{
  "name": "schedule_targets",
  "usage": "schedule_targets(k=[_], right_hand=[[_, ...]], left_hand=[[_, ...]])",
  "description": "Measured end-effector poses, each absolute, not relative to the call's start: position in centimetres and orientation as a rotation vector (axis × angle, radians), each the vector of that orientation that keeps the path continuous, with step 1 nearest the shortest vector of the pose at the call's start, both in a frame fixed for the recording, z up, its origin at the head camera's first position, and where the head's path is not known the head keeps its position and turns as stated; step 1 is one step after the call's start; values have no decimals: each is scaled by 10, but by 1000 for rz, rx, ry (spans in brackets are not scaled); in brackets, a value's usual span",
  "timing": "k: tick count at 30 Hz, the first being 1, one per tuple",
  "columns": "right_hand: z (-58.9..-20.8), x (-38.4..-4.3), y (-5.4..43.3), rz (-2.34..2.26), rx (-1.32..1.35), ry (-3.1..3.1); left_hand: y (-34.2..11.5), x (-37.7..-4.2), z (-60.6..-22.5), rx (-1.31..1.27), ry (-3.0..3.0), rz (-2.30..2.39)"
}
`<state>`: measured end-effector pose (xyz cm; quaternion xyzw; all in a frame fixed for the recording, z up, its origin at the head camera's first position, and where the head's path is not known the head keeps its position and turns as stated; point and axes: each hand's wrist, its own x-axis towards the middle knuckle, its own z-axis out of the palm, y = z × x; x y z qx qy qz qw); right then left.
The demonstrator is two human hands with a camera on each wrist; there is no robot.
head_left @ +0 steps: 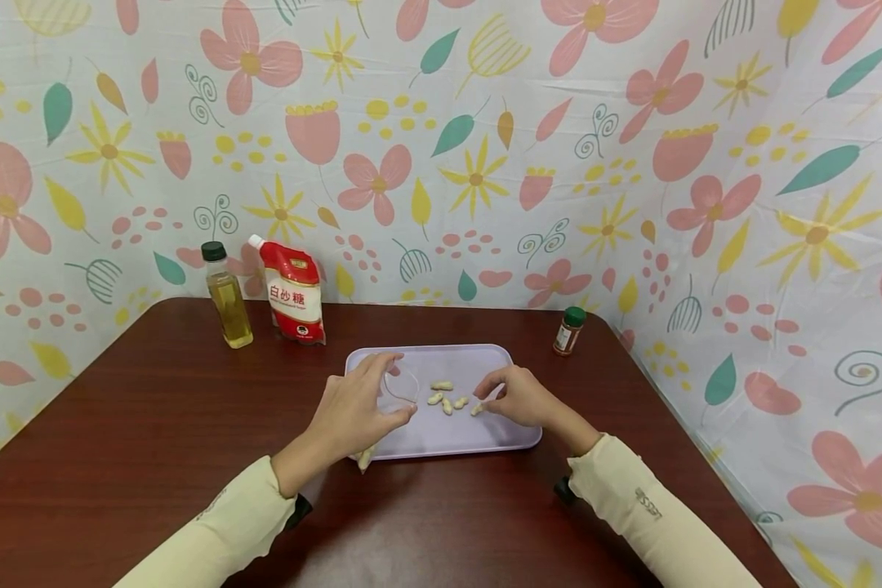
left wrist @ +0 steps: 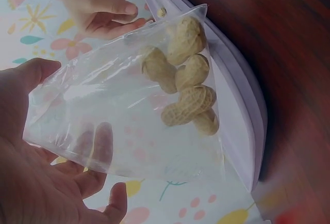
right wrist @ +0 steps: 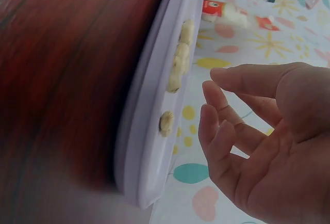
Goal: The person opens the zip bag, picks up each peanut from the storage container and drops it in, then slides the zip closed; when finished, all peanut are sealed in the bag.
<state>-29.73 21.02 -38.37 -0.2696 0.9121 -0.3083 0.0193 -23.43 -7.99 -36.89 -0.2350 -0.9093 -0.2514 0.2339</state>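
A clear plastic bag point(left wrist: 124, 92) hangs from my left hand point(head_left: 345, 412), its mouth spread between thumb and fingers. Several unshelled peanuts point(left wrist: 192, 102) are gathered at the bag's bottom, over the near left edge of the pale lilac tray point(head_left: 459, 439). More peanuts point(head_left: 447, 406) lie loose on the tray between my two hands. On the right side, my right hand point(head_left: 518, 400) hovers over the tray with fingers loosely bent and nothing between them. Just beneath its fingertips point(right wrist: 219, 74) is one peanut point(head_left: 477, 409), a little apart from the others.
At the back left of the dark wooden table point(head_left: 169, 425) stand an oil bottle point(head_left: 229, 302) with a dark cap and a red and white sugar pouch point(head_left: 294, 294). A small green-lidded spice jar point(head_left: 569, 331) stands at the back right. Floral cloth point(head_left: 441, 196) rises behind the table.
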Motion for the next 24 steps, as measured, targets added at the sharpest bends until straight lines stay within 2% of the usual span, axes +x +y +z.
schedule_targets(k=[24], right_hand=[[-401,-315,205,-774,-846,2821]], left_hand=[[-81,-234,-367,-652,-2488,-699]])
